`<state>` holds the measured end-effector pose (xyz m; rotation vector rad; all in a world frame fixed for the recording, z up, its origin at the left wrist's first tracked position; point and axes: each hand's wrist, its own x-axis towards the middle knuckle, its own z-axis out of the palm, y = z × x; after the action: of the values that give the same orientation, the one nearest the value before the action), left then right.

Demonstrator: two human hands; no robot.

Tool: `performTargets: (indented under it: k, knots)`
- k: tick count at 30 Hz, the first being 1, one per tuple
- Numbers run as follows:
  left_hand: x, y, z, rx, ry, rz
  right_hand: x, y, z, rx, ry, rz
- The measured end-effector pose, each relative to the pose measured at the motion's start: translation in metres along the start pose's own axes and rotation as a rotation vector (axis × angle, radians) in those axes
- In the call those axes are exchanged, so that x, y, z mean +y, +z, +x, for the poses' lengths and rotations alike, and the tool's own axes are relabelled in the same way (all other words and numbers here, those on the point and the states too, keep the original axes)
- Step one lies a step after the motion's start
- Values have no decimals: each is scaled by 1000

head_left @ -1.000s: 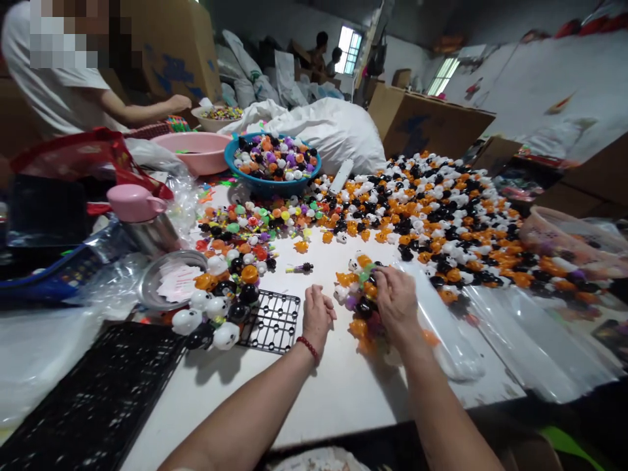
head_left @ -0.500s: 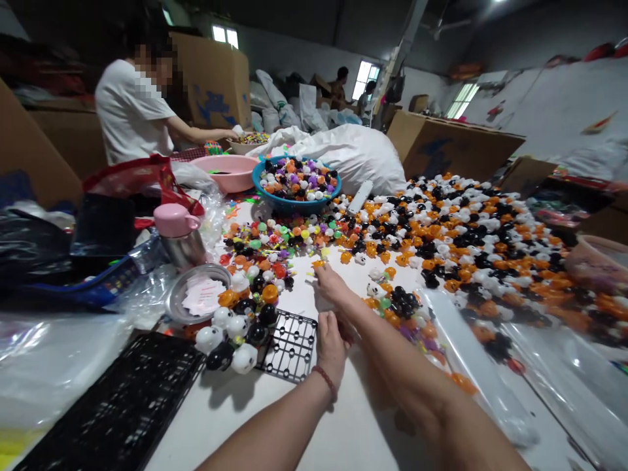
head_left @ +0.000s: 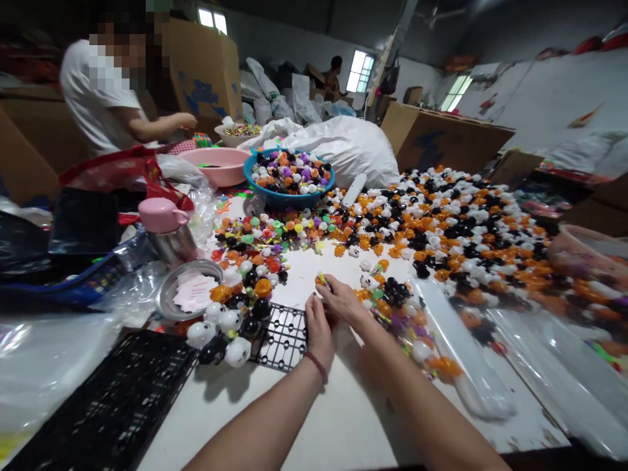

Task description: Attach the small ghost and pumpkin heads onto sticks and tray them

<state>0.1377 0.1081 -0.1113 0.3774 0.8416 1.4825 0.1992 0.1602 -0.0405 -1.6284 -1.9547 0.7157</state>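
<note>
A black plastic grid (head_left: 282, 340) lies tilted over the white table, its left part filled with black and white round toy heads (head_left: 230, 320). My left hand (head_left: 320, 333) is closed around the grid's right edge; its fingertips are partly hidden. Just beside it, my right hand (head_left: 342, 299) pinches a small toy piece with a yellow stick and some orange (head_left: 323, 281). Its far side is hidden by the fingers. To the right of my hands sits a small heap of pumpkin, skull and black toy heads (head_left: 395, 291).
Behind lie a big heap of toy heads (head_left: 456, 222), a blue basin (head_left: 289, 193) and a pink basin (head_left: 216, 160). Leftward stand a pink-lidded flask (head_left: 169, 229), a round tin (head_left: 169, 294) and stacked black grids (head_left: 108, 392). Plastic bags (head_left: 461, 353) lie right. A co-worker (head_left: 108, 98) sits far left.
My right hand has drawn back close to my left hand with the small piece in its fingers. The co-worker's hand has pulled away from the far bowl. The view has shifted slightly.
</note>
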Motion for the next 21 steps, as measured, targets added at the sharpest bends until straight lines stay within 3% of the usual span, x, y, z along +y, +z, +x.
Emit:
performTargets:
  k: [5, 9, 11, 16, 21]
  knots:
    - [8, 12, -9, -107, -50, -44, -1, -18, -57, 118, -102, 162]
    - [14, 16, -12, -138, -109, -9, 8, -33, -77, 381, 44, 197]
    - [17, 17, -12, -138, -155, -35, 14, -40, -86, 456, 142, 337]
    - [20, 21, -14, -183, -210, -50, 21, -43, -103, 460, 268, 889]
    - [21, 24, -21, -203, -196, -43, 23, -36, -108, 434, 290, 966]
